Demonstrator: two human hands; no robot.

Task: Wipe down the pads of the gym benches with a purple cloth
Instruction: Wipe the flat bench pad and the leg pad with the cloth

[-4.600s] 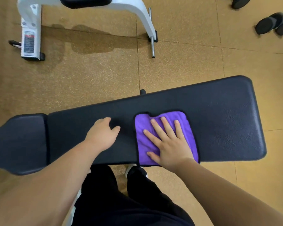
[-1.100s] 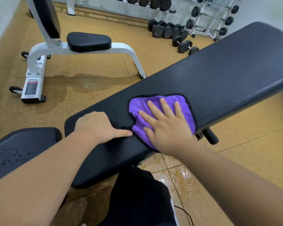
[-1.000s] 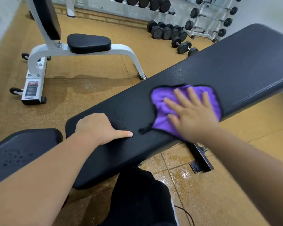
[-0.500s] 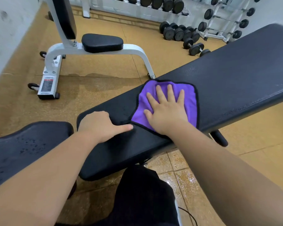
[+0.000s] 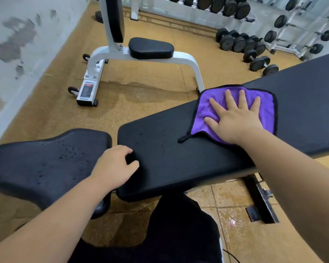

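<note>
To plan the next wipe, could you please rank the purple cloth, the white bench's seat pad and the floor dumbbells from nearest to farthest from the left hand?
From the left hand, in the head view:
1. Purple cloth, just to the right, on the back pad.
2. White bench's seat pad, ahead across the floor.
3. Floor dumbbells, far right, by the rack.

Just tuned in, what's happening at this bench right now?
A person is wiping a black gym bench. Their right hand presses flat, fingers spread, on a purple cloth lying on the long back pad. The left hand rests with loosely curled fingers on that pad's near end, beside the gap to the seat pad, which shows droplets. A second bench stands behind, untouched.
</note>
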